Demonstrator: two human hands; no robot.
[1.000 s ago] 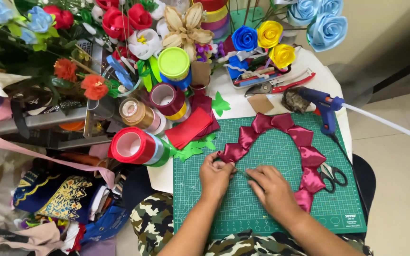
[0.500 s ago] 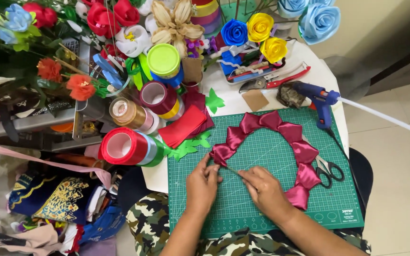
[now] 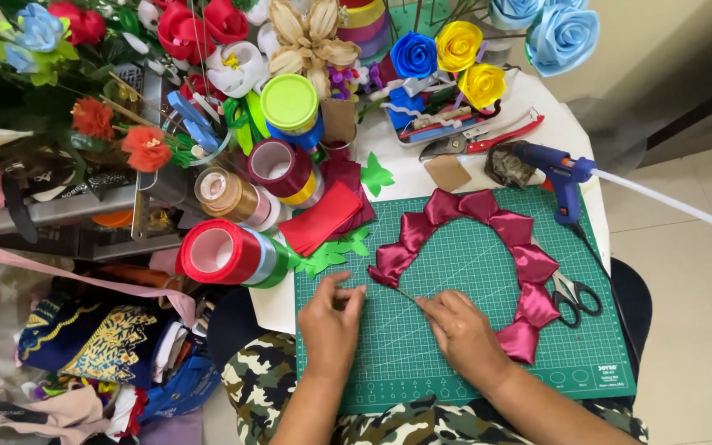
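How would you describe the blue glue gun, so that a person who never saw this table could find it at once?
Start at the green cutting mat and go to its upper right corner. There the glue gun lies partly on the mat, just right of the arch of maroon ribbon petals. It is the only blue tool with a long white stick pointing right, unlike the black-handled scissors below.

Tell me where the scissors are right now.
The scissors lie on the right part of the green cutting mat, just right of the maroon ribbon arc, below the blue glue gun.

A satin petal arc (image 3: 488,255) lies on the cutting mat (image 3: 455,363), scissors (image 3: 574,297) beside it.
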